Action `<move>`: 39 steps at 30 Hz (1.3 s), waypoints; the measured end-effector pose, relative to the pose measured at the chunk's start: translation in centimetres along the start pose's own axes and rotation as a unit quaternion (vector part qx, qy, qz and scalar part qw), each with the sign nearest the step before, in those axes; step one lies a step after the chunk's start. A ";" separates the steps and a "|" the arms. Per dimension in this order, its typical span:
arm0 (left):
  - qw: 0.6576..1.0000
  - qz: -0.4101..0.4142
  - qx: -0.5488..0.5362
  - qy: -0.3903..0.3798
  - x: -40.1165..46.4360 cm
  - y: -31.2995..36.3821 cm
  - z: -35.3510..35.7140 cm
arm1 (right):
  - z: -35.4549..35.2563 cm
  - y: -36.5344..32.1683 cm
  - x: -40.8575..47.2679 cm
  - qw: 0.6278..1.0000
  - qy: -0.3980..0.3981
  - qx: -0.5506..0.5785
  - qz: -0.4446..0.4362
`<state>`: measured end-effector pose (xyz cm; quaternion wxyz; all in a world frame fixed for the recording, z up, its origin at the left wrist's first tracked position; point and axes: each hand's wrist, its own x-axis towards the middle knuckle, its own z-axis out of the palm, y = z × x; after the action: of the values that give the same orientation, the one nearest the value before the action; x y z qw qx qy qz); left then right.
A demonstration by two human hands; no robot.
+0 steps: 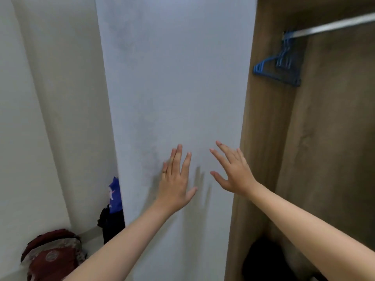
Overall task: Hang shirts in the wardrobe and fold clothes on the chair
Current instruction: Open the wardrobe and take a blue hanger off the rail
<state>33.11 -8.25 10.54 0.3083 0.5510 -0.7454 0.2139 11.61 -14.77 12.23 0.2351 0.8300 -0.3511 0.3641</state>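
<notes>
A pale grey wardrobe door (174, 78) fills the middle of the view. My left hand (176, 179) lies flat against it with straight fingers. My right hand (233, 171) is spread open just to its right, near the door's edge; whether it touches the door I cannot tell. To the right the wardrobe (263, 118) stands open, with wooden walls and a metal rail (332, 25) near the top. Several blue hangers (284, 61) hang bare at the rail's left end. No shirt or chair is in view.
A dark red backpack (52, 256) sits on the floor at lower left. Blue and black fabric (113, 203) shows behind the door's left edge. Something dark (263, 260) lies at the wardrobe's bottom. White walls are on the left.
</notes>
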 end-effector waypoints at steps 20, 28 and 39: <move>0.965 0.179 -0.028 0.191 36.1 18.2 1.3 | -9.6 33.1 9.9 0.953 0.193 -0.091 0.217; 0.974 0.158 0.052 0.154 42.8 18.3 4.4 | -8.4 43.2 15.2 0.961 0.180 -0.086 0.190; 0.956 0.096 0.102 0.259 45.2 17.5 4.2 | -7.0 47.9 19.5 0.983 0.138 -0.073 0.097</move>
<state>6.29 -36.90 39.29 0.4111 0.4308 -0.6639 0.4524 -18.04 -49.07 38.03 0.3049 0.7142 -0.4199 0.4697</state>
